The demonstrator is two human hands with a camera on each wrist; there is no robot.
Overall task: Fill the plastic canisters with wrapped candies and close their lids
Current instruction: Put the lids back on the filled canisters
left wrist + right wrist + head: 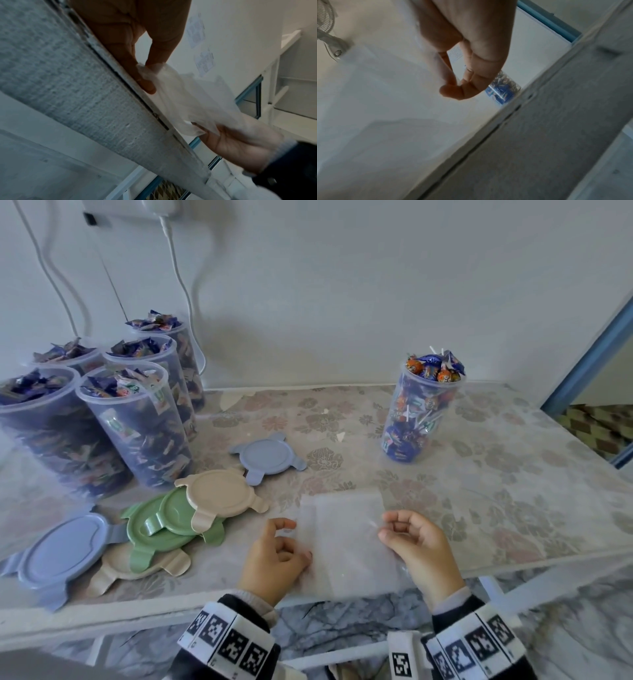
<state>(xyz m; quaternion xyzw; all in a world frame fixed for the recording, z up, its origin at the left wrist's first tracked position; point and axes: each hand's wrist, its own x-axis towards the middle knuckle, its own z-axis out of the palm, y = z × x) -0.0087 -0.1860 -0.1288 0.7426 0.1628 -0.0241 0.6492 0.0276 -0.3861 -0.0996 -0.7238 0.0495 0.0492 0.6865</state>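
Both hands work at the near edge of the counter, which has a flowered cover. Left hand and right hand hold an empty clear plastic bag between them, each at one side. In the left wrist view the left fingers pinch a corner of the thin film, and the right hand grips the other end. In the right wrist view the right thumb and fingertips are closed together.

Five open plastic canisters full of wrapped candies stand in a group at the left back of the counter. One more canister, filled with lollipops up over its rim, stands alone at the right, well apart from the group. All are without lids.

Loose lids lie between the group and the hands: a blue lid, a beige lid partly over two green lids, a second beige lid under them, and a large blue lid nearest the edge.
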